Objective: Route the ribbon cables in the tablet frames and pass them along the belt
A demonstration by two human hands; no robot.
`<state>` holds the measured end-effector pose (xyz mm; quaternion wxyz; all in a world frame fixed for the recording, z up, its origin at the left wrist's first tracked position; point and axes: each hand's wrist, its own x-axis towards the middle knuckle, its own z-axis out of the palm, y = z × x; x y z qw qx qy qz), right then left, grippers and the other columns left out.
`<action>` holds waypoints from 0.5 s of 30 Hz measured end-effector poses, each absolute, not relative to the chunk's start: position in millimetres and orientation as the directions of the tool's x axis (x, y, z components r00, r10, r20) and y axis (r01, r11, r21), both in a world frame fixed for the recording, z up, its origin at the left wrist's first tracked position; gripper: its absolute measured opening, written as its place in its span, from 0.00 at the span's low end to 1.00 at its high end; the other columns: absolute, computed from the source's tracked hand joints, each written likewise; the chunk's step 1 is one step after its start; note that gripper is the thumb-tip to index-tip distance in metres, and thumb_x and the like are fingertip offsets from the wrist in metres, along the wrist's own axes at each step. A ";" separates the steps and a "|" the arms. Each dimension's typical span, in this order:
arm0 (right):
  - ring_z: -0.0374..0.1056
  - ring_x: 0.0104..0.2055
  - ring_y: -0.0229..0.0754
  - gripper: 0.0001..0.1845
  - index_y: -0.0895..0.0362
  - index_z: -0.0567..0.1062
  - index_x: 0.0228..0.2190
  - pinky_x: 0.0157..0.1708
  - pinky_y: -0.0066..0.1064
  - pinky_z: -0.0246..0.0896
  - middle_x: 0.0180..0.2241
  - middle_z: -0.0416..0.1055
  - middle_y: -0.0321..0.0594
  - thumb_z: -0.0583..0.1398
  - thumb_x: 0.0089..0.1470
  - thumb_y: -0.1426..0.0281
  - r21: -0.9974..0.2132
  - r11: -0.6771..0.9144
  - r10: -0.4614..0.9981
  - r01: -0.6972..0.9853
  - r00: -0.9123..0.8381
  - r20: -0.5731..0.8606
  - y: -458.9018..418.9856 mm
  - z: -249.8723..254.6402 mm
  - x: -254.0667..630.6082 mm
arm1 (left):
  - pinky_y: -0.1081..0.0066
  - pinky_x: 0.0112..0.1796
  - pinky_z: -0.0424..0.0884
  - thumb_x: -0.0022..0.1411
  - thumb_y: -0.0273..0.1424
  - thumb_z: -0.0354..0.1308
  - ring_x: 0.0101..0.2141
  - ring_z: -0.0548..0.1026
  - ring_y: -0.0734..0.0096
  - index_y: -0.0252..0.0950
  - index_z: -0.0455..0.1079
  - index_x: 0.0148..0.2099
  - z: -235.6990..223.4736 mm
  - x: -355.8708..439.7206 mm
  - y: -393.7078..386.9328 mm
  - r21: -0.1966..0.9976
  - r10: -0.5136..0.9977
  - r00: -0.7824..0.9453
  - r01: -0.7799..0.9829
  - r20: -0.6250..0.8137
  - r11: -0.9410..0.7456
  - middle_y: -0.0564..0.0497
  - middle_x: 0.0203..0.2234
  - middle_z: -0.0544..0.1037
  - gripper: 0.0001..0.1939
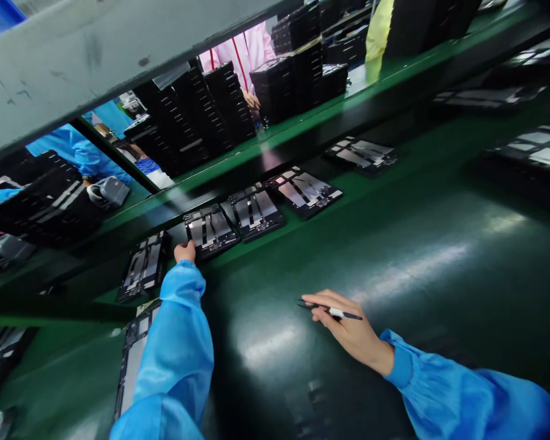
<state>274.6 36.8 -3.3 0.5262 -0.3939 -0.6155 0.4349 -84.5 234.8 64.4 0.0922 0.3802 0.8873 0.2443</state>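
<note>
My left hand [186,251] reaches far out to the conveyor's far side, its fingers closed on the near left corner of an opened tablet [213,231]. The tablet lies flat with silver battery panels and dark ribbon strips showing. My right hand [348,327] hovers over the green belt [275,379], holding dark tweezers [337,313] with a white band between thumb and fingers. The tweezers' tips point left and touch nothing I can see. Beside the held tablet, another opened tablet [256,211] sits close on the right and one more [144,266] on the left.
Further tablets [305,190] lie along the belt's far side, with blurred ones [541,150] at right. A tablet [135,351] lies partly behind my left sleeve. Stacks of black trays [187,116] stand beyond the green ledge. A person in pink [241,55] is behind them. A grey beam [96,61] crosses overhead.
</note>
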 end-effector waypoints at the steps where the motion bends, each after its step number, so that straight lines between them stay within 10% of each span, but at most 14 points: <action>1: 0.73 0.30 0.34 0.12 0.56 0.78 0.45 0.28 0.22 0.68 0.35 0.75 0.41 0.58 0.63 0.67 -0.962 0.274 0.953 0.005 -0.139 0.271 36.5 -3.6 275.2 | 0.64 0.43 0.73 0.67 0.35 0.57 0.39 0.75 0.68 0.28 0.70 0.47 69.9 -82.8 229.8 0.544 0.713 -0.701 0.601 0.008 0.585 0.45 0.39 0.75 0.14; 7: 0.71 0.24 0.34 0.22 0.58 0.72 0.56 0.25 0.23 0.68 0.26 0.76 0.38 0.54 0.66 0.62 -0.992 -0.003 0.976 -0.125 -0.218 0.025 30.4 3.9 278.1 | 0.73 0.36 0.73 0.59 0.36 0.62 0.33 0.76 0.72 0.29 0.69 0.53 113.7 -79.6 136.4 0.726 0.739 -0.665 0.455 -0.107 0.515 0.45 0.36 0.77 0.22; 15: 0.75 0.45 0.42 0.27 0.58 0.63 0.60 0.36 0.30 0.73 0.51 0.74 0.49 0.52 0.60 0.72 -0.993 0.026 0.949 0.113 -0.315 -0.011 36.6 5.6 289.8 | 0.70 0.35 0.75 0.57 0.49 0.60 0.35 0.78 0.68 0.32 0.61 0.60 53.2 6.6 -10.0 0.854 0.852 -0.373 0.227 -0.368 0.468 0.44 0.39 0.77 0.36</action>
